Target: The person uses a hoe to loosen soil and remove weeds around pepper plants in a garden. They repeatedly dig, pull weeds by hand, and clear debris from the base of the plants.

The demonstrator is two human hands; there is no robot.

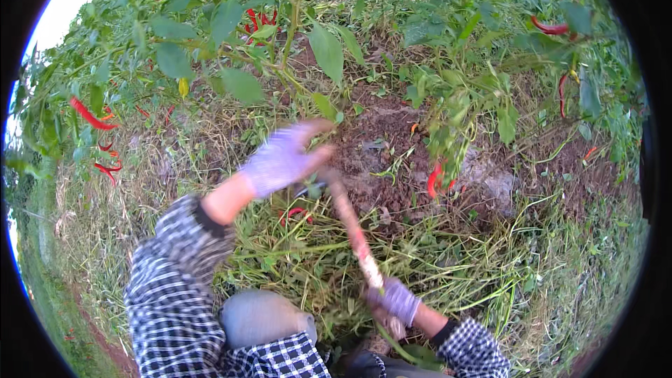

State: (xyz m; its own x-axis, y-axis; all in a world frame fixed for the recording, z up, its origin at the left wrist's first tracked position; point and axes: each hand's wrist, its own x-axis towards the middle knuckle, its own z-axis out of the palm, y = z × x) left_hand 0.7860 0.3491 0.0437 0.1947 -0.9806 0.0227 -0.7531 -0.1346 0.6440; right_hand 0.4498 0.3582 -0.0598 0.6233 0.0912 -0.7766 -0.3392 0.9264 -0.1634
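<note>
My left hand (286, 160), in a pale purple glove, is blurred over the soil with thumb and fingers apart. It holds nothing that I can see. My right hand (395, 302), gloved alike, is shut around a wooden tool handle (357, 241) that slants up towards the left hand. The tool's head is too blurred to make out, with a dark edge below the left hand. Above the left hand, a chili pepper plant (286, 58) bears broad green leaves and red peppers (260, 23). A red pepper (296, 214) lies in the weeds below.
Bare soil (378, 168) with a whitish sheet of plastic (491, 178) lies ahead. Cut or pulled weeds (420, 252) cover the ground before my knee (265, 317). A chili plant with red peppers (434, 178) droops at the right; others stand at the left and back.
</note>
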